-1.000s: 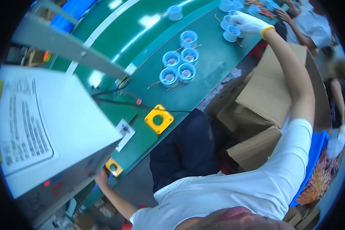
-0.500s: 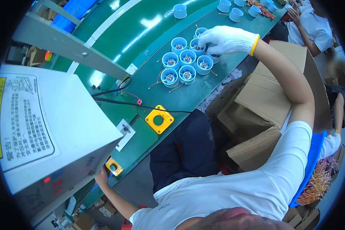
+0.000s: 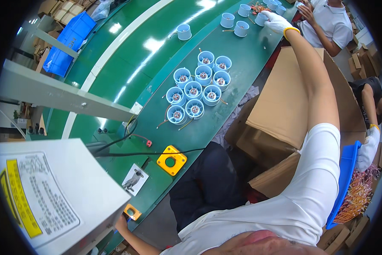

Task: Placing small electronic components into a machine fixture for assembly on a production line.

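Observation:
At the far end of the green bench my right hand (image 3: 277,23), in a white knitted glove with a yellow cuff, has its fingers closed at the rim of a light-blue round fan housing (image 3: 260,19). More such housings stand beside it. Nearer, a close group of blue fan housings (image 3: 193,90) stands upright, with hubs inside and thin wires trailing out. Low on the left, my bare left hand (image 3: 121,222) is beside a small yellow button box (image 3: 132,212). The white machine box partly hides that hand, and its fingers do not show clearly.
A white machine box (image 3: 59,191) stands at the left, with a black cable crossing the bench (image 3: 157,131). Near the bench edge sits a larger yellow button box (image 3: 172,160). Open cardboard boxes (image 3: 280,97) fill the right side. A co-worker (image 3: 327,23) sits at the far right.
My right hand has left the near group of fan housings and reached farther along the bench to another housing. The whole view has shifted. My left hand stays by the small button box.

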### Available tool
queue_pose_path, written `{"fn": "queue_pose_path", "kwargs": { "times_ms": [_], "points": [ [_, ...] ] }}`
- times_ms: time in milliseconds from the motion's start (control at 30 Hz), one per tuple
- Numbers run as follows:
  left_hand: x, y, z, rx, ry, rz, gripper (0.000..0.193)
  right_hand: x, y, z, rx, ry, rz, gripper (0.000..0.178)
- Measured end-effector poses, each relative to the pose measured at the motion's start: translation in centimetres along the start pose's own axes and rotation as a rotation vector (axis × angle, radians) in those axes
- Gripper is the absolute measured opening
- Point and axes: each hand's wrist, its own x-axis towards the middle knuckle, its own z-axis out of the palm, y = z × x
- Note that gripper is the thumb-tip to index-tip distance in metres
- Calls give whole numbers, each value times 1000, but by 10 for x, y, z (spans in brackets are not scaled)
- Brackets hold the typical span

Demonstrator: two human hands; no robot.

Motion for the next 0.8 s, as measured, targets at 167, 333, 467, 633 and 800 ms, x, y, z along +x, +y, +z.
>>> {"fn": "queue_pose_path", "kwargs": {
  "times_ms": [167, 333, 467, 633, 800],
  "points": [
    [10, -33, 10, -163, 51, 118, 7, 2, -10, 11, 143, -88, 52, 67],
    [23, -76, 24, -347, 105, 257, 7, 3, -55, 2, 246, -110, 76, 71],
    [50, -119, 26, -270, 134, 419, 7, 13, -73, 1, 123, 62, 127, 66],
    [59, -143, 34, -287, 114, 417, 5, 13, -71, -13, -97, 10, 83, 57],
    [75, -178, 38, -286, 175, 442, 5, 21, -77, -16, -92, 36, 103, 52]
  ]
}}
